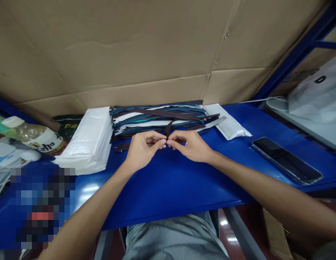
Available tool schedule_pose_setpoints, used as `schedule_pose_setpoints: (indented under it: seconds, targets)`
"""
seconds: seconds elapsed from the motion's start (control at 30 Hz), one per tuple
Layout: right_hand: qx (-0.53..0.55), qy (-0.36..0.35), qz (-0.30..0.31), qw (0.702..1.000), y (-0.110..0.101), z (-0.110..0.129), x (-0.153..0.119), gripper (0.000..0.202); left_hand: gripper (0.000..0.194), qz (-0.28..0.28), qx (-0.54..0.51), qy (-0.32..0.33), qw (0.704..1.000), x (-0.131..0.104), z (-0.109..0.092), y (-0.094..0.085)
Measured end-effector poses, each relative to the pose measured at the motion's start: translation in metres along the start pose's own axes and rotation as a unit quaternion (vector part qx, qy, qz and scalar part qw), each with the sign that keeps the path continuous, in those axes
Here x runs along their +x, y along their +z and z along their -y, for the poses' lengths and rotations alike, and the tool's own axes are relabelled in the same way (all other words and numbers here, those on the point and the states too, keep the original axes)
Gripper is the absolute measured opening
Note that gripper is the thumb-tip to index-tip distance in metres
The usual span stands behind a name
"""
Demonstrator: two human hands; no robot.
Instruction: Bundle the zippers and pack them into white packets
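Over the front of the pile, my left hand [142, 148] and my right hand [190, 145] meet with fingertips almost touching. Both are closed in a pinch on a dark brown zipper [168, 128], whose pointed tape end sticks up between them. Most of that zipper is hidden by the fingers. Right behind lies a pile of zippers [154, 115] in brown, navy, white and teal. A brown zipper end [121, 148] shows left of my left hand, and a pale strip [215, 124] reaches out at the pile's right.
White plastic packets [89, 139] are stacked left of the pile; one more packet [228, 122] lies at right. A phone [287, 160] rests on the blue table [181, 187]. A bottle [35, 135] lies tilted at far left. Cardboard [146, 47] stands behind, and a white bag [316, 86] at far right.
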State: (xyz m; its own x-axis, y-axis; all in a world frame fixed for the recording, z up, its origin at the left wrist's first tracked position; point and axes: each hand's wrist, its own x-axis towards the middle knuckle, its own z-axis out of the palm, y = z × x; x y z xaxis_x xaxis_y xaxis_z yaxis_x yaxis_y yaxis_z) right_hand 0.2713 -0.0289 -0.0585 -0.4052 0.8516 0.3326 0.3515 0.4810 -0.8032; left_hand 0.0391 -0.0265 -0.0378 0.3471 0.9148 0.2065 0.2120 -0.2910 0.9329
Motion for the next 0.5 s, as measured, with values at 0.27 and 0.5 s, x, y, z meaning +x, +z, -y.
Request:
schedule_pose_setpoints:
  seconds: [0.27, 0.5]
  targets:
    - [-0.153, -0.092, -0.028, 0.983, -0.015, -0.003, 0.008, 0.025, 0.022, -0.033, 0.094, 0.051, 0.994, 0.002, -0.006, -0.009]
    - [-0.341, -0.058, -0.171, 0.923, -0.108, -0.038, 0.006, 0.010, 0.017, -0.216, 0.420, 0.003, 0.882, 0.010, -0.011, -0.083]
